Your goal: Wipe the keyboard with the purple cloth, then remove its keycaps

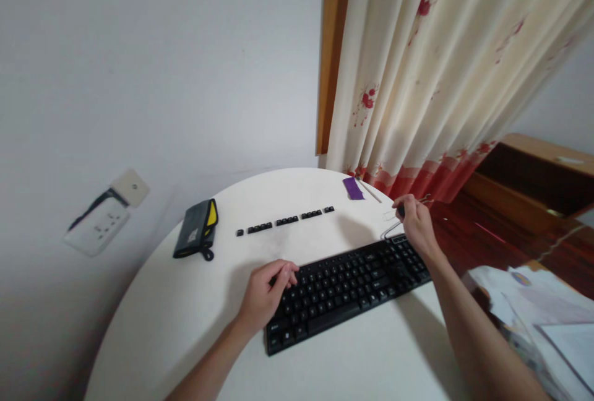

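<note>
No legible text found. Key legends on keyboard too small to read. Pale mark on pouch blurred. Loose keycaps on tabletop likewise unreadable.

Matt black plastic keyboard under the left hand, thin metal wire keycap puller in the right hand, smooth white desk beneath

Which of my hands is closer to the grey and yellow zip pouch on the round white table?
Left. The left hand rests on the black keyboard's left end, on the pouch's side; the right hand holds a wire tool at the keyboard's opposite end.
</note>
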`<act>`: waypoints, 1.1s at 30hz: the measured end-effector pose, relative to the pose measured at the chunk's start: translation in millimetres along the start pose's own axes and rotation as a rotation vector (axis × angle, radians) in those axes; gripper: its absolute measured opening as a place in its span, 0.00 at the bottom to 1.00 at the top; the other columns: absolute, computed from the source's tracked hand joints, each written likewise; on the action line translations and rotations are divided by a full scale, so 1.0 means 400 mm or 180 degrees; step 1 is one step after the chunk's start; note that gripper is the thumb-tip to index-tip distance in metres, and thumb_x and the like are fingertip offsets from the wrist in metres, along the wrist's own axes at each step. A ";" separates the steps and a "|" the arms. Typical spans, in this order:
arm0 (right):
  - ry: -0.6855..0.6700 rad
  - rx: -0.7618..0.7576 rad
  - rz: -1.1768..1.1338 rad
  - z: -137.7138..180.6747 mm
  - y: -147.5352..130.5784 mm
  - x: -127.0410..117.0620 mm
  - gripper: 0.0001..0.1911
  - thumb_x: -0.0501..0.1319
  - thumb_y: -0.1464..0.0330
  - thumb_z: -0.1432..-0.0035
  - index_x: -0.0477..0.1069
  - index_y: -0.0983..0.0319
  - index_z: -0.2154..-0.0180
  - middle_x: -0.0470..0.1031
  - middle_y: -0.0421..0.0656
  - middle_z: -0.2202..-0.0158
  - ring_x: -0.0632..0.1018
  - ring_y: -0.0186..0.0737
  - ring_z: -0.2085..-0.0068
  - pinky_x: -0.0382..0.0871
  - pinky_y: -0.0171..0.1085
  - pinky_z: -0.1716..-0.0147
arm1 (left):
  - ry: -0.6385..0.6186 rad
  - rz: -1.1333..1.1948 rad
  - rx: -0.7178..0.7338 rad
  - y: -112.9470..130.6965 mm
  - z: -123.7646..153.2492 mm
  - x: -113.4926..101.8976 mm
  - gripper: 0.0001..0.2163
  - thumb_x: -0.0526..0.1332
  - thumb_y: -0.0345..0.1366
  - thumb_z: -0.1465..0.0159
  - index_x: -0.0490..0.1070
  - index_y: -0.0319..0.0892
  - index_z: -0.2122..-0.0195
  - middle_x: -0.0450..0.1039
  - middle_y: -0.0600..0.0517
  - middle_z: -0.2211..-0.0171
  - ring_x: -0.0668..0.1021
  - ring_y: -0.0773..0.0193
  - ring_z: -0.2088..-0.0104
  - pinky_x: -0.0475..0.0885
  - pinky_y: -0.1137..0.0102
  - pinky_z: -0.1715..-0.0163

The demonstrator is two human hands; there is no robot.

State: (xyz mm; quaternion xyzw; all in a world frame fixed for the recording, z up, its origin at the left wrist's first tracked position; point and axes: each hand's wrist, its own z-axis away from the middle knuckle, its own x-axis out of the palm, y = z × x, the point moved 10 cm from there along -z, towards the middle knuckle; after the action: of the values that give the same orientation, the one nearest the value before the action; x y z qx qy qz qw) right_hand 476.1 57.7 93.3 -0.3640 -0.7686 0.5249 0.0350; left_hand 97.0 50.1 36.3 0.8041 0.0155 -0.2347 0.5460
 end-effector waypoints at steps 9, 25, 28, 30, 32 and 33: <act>-0.0236 0.0227 0.0743 0.048 0.134 -0.018 0.24 0.51 0.53 0.36 0.67 0.61 0.77 0.63 0.38 0.82 0.65 0.36 0.78 0.57 0.35 0.74 | -0.0019 -0.0062 0.0027 0.002 0.002 0.003 0.13 0.54 0.39 0.30 0.76 0.40 0.65 0.76 0.52 0.75 0.77 0.66 0.74 0.73 0.73 0.71; -0.1040 0.0093 0.1750 0.088 0.125 0.078 0.20 0.50 0.56 0.35 0.69 0.59 0.74 0.75 0.44 0.76 0.74 0.43 0.72 0.61 0.37 0.68 | -0.0023 -0.0134 0.0029 0.006 0.001 0.004 0.13 0.55 0.39 0.31 0.77 0.40 0.65 0.77 0.53 0.75 0.77 0.66 0.74 0.72 0.73 0.71; -0.0970 0.0099 0.1647 0.083 0.129 0.069 0.20 0.50 0.57 0.35 0.69 0.59 0.74 0.74 0.44 0.77 0.74 0.43 0.72 0.61 0.37 0.68 | -0.0032 -0.0154 0.0035 0.007 0.000 0.004 0.13 0.55 0.39 0.31 0.77 0.40 0.66 0.76 0.53 0.75 0.77 0.65 0.74 0.72 0.72 0.70; -0.0861 0.0178 0.1298 0.077 0.139 0.055 0.22 0.49 0.56 0.34 0.69 0.60 0.75 0.72 0.43 0.78 0.73 0.41 0.73 0.62 0.36 0.69 | -0.0032 -0.0149 0.0030 0.007 0.000 0.004 0.13 0.55 0.39 0.31 0.77 0.40 0.65 0.76 0.53 0.75 0.77 0.65 0.74 0.72 0.72 0.70; -0.0772 0.0350 0.0937 0.074 0.158 0.042 0.24 0.48 0.55 0.34 0.69 0.60 0.76 0.69 0.41 0.81 0.71 0.40 0.76 0.62 0.36 0.71 | -0.0030 -0.0135 0.0022 0.007 0.000 0.003 0.13 0.55 0.39 0.30 0.77 0.40 0.65 0.76 0.53 0.75 0.77 0.65 0.74 0.72 0.72 0.70; -0.0756 0.0445 0.0789 0.074 0.168 0.038 0.24 0.49 0.54 0.34 0.69 0.61 0.76 0.67 0.40 0.82 0.69 0.39 0.78 0.62 0.36 0.72 | -0.0031 -0.0130 0.0023 0.007 0.001 0.004 0.13 0.55 0.39 0.30 0.77 0.40 0.65 0.76 0.53 0.75 0.77 0.66 0.74 0.72 0.72 0.70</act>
State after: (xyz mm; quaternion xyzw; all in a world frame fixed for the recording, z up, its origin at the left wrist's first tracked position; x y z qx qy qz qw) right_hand 487.2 56.2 19.2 -0.3881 -0.6782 0.6166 -0.0958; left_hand 98.9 48.4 38.0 0.8044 0.0283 -0.2498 0.5383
